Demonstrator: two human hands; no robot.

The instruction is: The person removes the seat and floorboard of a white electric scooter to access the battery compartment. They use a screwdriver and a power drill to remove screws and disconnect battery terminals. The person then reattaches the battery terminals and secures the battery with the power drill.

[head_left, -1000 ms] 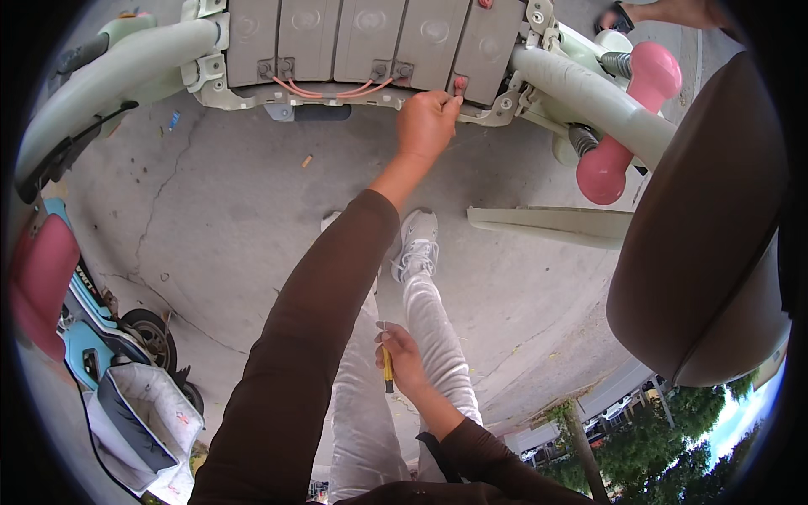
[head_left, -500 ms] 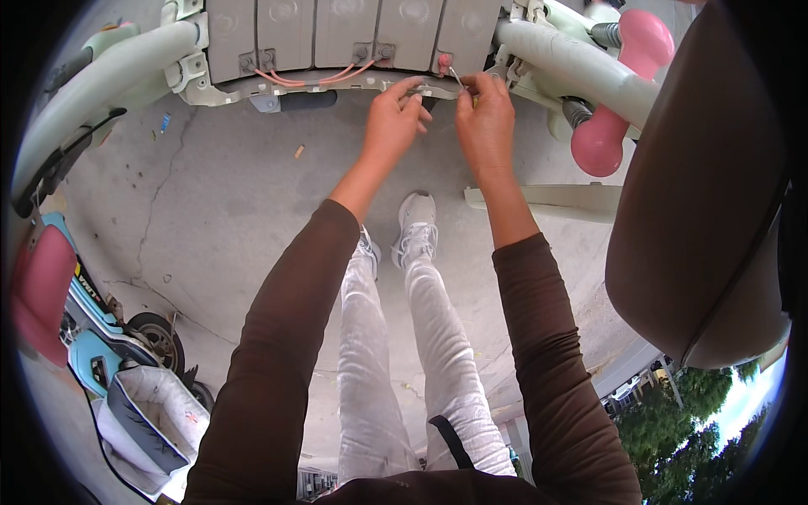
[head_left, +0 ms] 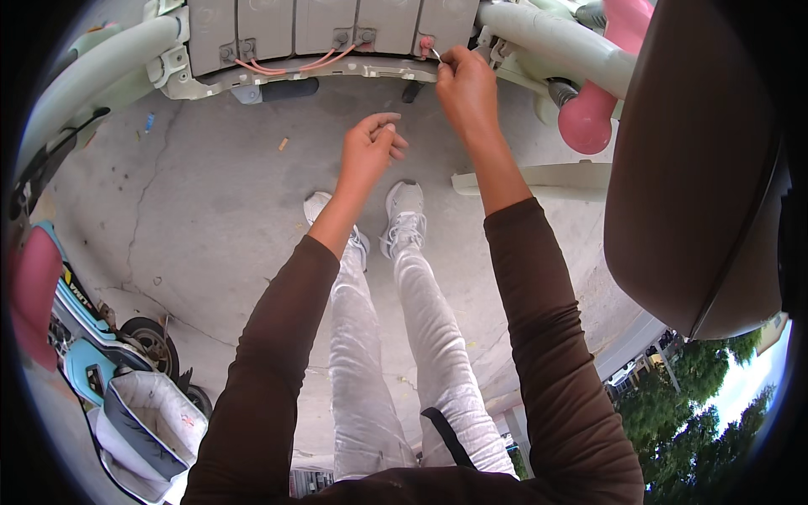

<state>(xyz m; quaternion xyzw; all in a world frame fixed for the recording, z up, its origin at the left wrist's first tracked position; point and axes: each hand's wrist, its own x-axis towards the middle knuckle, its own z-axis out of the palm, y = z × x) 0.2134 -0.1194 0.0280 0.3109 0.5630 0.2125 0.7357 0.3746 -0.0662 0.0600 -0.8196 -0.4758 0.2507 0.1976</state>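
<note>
A row of grey batteries point(head_left: 317, 25) sits in a pale green frame at the far side. My right hand point(head_left: 470, 94) is closed around a screwdriver; only its thin metal shaft point(head_left: 435, 54) shows, the handle being hidden in the fingers. The shaft's tip meets the red terminal point(head_left: 427, 44) on the rightmost battery. Over the floor, away from the batteries, hangs my left hand point(head_left: 369, 151), its fingers loosely bent and apart with nothing in them. Red wires point(head_left: 296, 67) link the terminals of the batteries farther left.
Pale green tubes point(head_left: 114, 63) flank the batteries. At the right are a pink rounded part point(head_left: 585, 119), a spring point(head_left: 561, 91) and a large brown padded seat point(head_left: 694, 177). A pale panel point(head_left: 539, 181) lies on the floor. A blue scooter point(head_left: 88, 366) and a white-lined box point(head_left: 156, 421) are at left.
My left hand has drawn back from the batteries toward me. My right hand keeps the screwdriver at the red terminal. The whole view has shifted slightly.
</note>
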